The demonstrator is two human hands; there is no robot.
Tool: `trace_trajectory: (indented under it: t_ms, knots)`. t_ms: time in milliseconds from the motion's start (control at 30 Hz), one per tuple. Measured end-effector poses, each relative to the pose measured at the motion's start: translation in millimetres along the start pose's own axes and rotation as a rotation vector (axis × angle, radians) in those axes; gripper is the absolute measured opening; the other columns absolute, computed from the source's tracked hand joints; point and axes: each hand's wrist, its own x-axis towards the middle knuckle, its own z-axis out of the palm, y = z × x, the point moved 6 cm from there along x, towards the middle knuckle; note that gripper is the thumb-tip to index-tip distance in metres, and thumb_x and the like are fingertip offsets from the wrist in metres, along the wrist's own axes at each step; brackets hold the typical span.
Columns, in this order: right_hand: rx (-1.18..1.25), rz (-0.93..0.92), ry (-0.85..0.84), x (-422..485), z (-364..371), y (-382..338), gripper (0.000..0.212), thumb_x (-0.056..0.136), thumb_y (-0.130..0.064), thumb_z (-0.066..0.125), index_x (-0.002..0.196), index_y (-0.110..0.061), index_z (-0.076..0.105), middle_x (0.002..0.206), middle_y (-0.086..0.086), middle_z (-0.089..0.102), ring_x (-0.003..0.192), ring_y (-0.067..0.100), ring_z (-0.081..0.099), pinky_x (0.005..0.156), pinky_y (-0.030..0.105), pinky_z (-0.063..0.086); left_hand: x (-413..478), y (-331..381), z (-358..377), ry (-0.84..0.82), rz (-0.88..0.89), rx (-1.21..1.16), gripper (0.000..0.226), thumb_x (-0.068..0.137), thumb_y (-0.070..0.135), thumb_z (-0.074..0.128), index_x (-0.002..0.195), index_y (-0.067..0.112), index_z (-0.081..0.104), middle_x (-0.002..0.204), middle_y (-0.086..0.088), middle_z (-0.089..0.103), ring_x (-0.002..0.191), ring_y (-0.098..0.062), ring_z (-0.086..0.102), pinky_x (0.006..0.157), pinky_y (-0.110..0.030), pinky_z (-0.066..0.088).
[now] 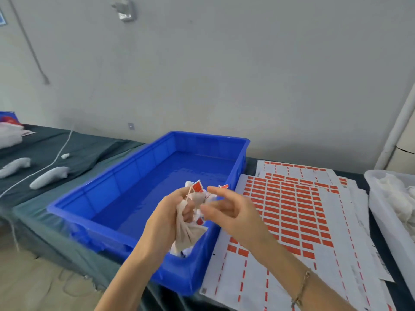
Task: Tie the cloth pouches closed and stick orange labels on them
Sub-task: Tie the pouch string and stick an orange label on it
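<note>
Pouch [190, 233]: held above blue crate [116, 182]; orange label [197, 187] at its neck.
Left hand [170, 213]: fingers curled round pouch.
Right hand [234, 213]: fingers spread, holding nothing, beside pouch.

Grey wall [247, 75] behind dark-covered table [67, 149].

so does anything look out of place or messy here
Nothing spilled or damaged. The label sheets beside the blue bin are stacked askew, fanned at different angles. On the left the dark table cover is rumpled, and a white cord trails across it past loose white bundles.
</note>
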Motion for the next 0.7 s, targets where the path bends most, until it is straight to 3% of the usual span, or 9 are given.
trace_trajectory:
  t_ms: [67,167,300,367,467,567,633,700]
  knots:
    - [0.000,0.051,-0.081,4,27,5,0.069,0.065,-0.049,0.081,0.126,-0.036,0.049,0.093,-0.018,0.073,0.090,0.001,0.069,0.071,0.012,0.053,0,0,-11,-0.040,-0.024,-0.015,0.032,0.075,0.029,0.051,0.094,0.017,0.074,0.054,0.007,0.056,0.050,-0.010,0.057,0.054,-0.024,0.048]
    - [-0.043,0.038,-0.063,13,46,7,0.058,0.069,-0.038,0.083,0.113,-0.043,0.046,0.082,-0.026,0.071,0.081,-0.004,0.068,0.062,0.009,0.051,3,-4,-31,-0.031,-0.039,0.085,0.046,0.083,0.009,0.033,0.105,0.022,0.071,0.058,0.007,0.053,0.060,-0.013,0.057,0.063,-0.026,0.051]
    - [-0.211,0.010,-0.037,26,52,7,0.047,0.076,-0.032,0.079,0.116,-0.032,0.054,0.080,-0.015,0.072,0.080,-0.006,0.067,0.066,0.007,0.050,-1,3,-56,0.094,0.160,0.456,0.036,0.099,0.011,0.045,0.111,0.035,0.069,0.078,0.007,0.064,0.079,-0.008,0.061,0.079,-0.020,0.048]
    - [-0.321,0.007,-0.051,32,52,8,0.042,0.079,-0.027,0.077,0.116,-0.023,0.058,0.082,-0.007,0.074,0.081,0.001,0.068,0.076,0.016,0.055,0,5,-64,0.162,0.234,0.669,0.035,0.096,0.011,0.054,0.121,0.033,0.063,0.089,0.008,0.072,0.090,-0.004,0.067,0.086,-0.018,0.049]
    - [-0.476,0.031,-0.150,38,59,16,0.035,0.083,-0.022,0.071,0.116,-0.019,0.059,0.085,0.004,0.073,0.079,0.012,0.069,0.077,0.028,0.057,5,-3,-70,0.162,0.203,0.799,0.042,0.089,0.011,0.065,0.125,0.030,0.060,0.086,0.011,0.074,0.084,-0.002,0.068,0.083,-0.017,0.051]
    - [-0.662,0.029,-0.200,41,69,29,0.039,0.088,-0.023,0.063,0.126,-0.022,0.054,0.095,0.009,0.068,0.083,0.019,0.066,0.076,0.029,0.054,14,-17,-74,0.194,0.133,0.857,0.047,0.084,0.007,0.068,0.127,0.025,0.059,0.080,0.013,0.073,0.076,0.002,0.068,0.077,-0.012,0.051]
    - [-0.753,0.006,-0.171,45,70,37,0.046,0.089,-0.025,0.061,0.133,-0.024,0.045,0.103,0.010,0.065,0.088,0.020,0.066,0.077,0.028,0.053,20,-23,-76,0.220,0.099,0.878,0.064,0.084,0.006,0.068,0.140,0.024,0.042,0.084,0.011,0.072,0.077,0.000,0.067,0.080,-0.015,0.052]
    - [-0.785,-0.010,-0.141,49,68,43,0.053,0.089,-0.027,0.061,0.137,-0.024,0.039,0.111,0.008,0.062,0.094,0.021,0.064,0.080,0.029,0.053,24,-27,-74,0.210,0.032,0.873,0.094,0.086,0.007,0.066,0.151,0.026,0.000,0.092,0.010,0.070,0.080,0.000,0.066,0.075,-0.008,0.047]
